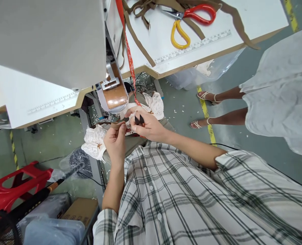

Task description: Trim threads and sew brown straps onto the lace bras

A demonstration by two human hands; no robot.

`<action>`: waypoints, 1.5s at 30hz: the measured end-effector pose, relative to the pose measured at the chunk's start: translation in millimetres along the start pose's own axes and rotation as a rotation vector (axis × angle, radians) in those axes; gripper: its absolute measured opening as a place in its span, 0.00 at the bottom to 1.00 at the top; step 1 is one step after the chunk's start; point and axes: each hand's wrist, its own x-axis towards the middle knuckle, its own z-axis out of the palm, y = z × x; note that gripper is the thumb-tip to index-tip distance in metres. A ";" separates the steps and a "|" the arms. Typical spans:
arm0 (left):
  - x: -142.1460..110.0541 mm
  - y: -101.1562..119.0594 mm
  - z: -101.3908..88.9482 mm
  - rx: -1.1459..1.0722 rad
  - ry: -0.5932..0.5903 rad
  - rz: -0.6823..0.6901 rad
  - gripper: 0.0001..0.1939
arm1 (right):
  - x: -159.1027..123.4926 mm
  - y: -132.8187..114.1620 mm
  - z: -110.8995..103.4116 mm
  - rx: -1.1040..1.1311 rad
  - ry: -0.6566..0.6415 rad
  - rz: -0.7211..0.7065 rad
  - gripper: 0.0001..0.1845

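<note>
My left hand [115, 139] pinches a brown fabric strip [117, 125] between thumb and fingers. Close beside it, my right hand [151, 125] is closed around a small black tool [139, 119], which looks like thread snips; its blades are mostly hidden by the fingers. White lace [94, 140] of what looks like a bra lies over my lap below the left hand, and another lace cup [154, 104] shows beyond the right hand. A red ribbon [130, 63] hangs down toward my hands, its lower end partly hidden.
A sewing machine [112, 92] stands just ahead, its table [163, 69] around it. Scissors with red and yellow handles [180, 32] lie on brown strips there. A red plastic stool [20, 183] and plastic bins [53, 231] are at left. Another person stands at right.
</note>
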 end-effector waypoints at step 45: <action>-6.2 25.0 -18.9 0.297 -0.091 0.202 0.12 | 2.5 -19.1 -12.6 -0.576 -0.110 -0.191 0.09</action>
